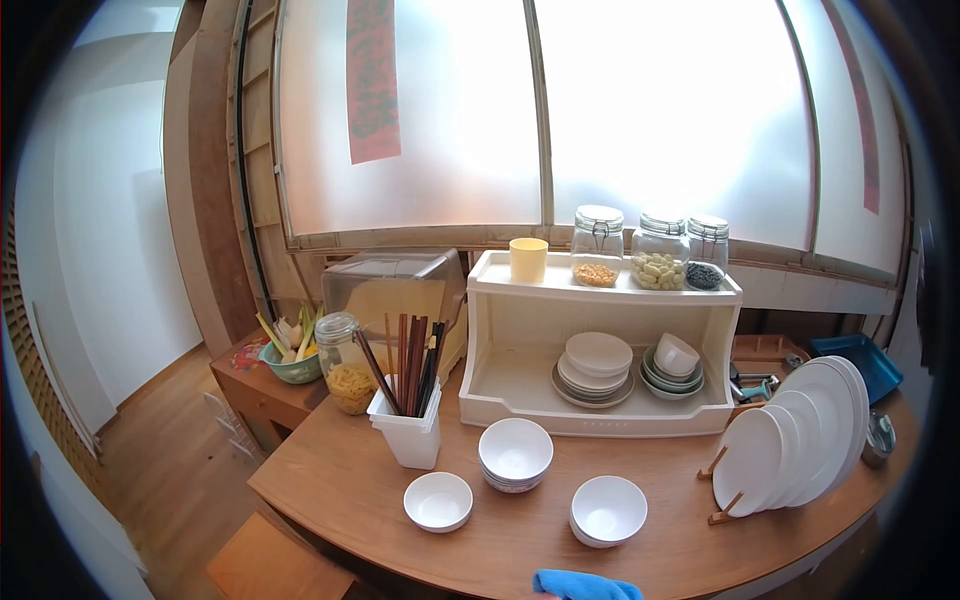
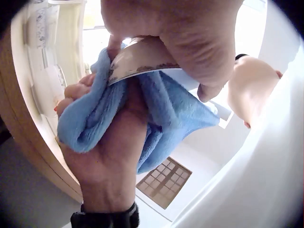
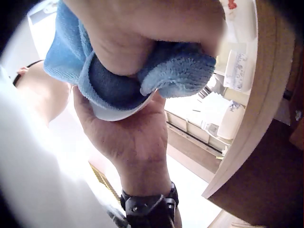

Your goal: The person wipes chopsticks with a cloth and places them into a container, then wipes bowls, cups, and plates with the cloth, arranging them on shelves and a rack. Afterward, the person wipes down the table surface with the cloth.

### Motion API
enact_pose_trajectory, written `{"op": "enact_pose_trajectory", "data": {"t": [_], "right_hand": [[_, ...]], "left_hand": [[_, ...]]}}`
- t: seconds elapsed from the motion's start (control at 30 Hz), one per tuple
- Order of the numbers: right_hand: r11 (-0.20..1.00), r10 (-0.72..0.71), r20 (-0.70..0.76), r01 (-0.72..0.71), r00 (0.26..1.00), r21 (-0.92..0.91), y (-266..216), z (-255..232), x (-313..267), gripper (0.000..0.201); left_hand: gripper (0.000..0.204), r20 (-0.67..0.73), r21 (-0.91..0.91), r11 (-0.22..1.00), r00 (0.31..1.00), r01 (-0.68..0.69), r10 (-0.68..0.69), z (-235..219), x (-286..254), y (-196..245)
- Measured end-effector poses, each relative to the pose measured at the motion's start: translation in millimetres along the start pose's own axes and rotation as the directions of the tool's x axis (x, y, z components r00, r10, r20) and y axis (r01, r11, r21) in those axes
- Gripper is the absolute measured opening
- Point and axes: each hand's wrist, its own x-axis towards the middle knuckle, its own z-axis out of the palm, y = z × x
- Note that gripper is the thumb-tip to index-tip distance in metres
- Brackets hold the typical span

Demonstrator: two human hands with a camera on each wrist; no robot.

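Low in the head view, a blue cloth point(image 1: 585, 585) shows at the bottom edge; the hands are mostly cut off there. My left hand point(image 2: 175, 33) grips a white bowl point(image 2: 142, 59) in the left wrist view, while my right hand point(image 2: 109, 156) holds the bunched blue cloth point(image 2: 175, 104) against it. In the right wrist view the cloth point(image 3: 185, 71) lies inside the bowl point(image 3: 114, 114), pressed in by my right hand point(image 3: 142, 23). The left hand point(image 3: 135, 137) supports that bowl from below. Part of the bowl is covered by cloth and fingers.
Three places on the table point(image 1: 340, 500) hold white bowls: left point(image 1: 438, 502), centre point(image 1: 515, 450) and right point(image 1: 608, 510). Behind them stand a chopstick holder point(image 1: 410, 435) and a white shelf point(image 1: 600, 420) with dishes. Upright plates point(image 1: 750, 460) stand in a rack at right.
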Motion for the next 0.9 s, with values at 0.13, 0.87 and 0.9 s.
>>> {"op": "enact_pose_trajectory", "data": {"t": [0.13, 0.87, 0.9], "right_hand": [[1.000, 0.008, 0.024, -0.009, 1.000, 0.024, -9, 5, -8, 0.051], [0.906, -0.077, 0.140, 0.128, 0.987, -0.404, 98, -19, -46, 0.047], [0.918, -0.065, 0.142, 0.115, 0.988, -0.380, 100, -20, -48, 0.047]], "left_hand": [[0.072, -0.248, -0.186, 0.896, 0.863, 0.403, -0.440, 0, -37, -29], [0.081, -0.181, 0.205, 0.973, 0.981, 0.105, -0.068, 7, -9, -16], [0.081, -0.177, 0.200, 0.974, 0.982, 0.105, -0.069, 6, -8, -16]]}}
